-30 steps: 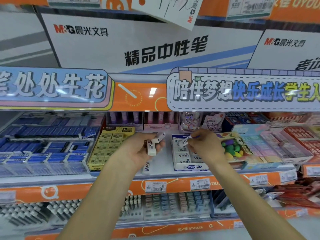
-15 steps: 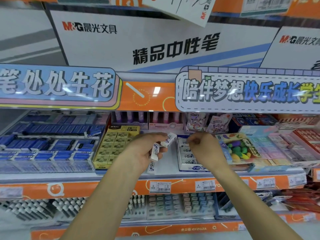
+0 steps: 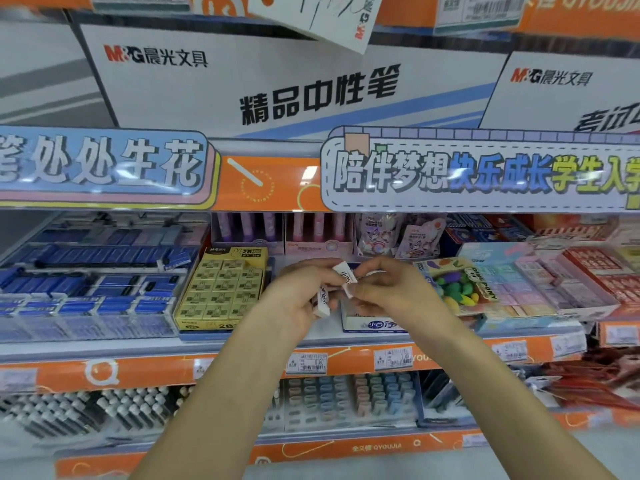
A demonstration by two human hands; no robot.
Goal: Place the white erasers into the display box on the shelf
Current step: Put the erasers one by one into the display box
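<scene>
White carton (image 3: 277, 81): "M&G", "精品中性笔". Yellow eraser box (image 3: 221, 289): "2B". Price tag (image 3: 307, 362): possibly "0.80".

Head view, close, facing shelf (image 3: 346, 341)

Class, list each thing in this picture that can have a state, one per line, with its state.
left hand: closed on white erasers.
right hand: fingers pinching one eraser at the left hand.
display box: on the shelf, mostly hidden by the hands.
yellow 2B eraser box: open, full.
</scene>
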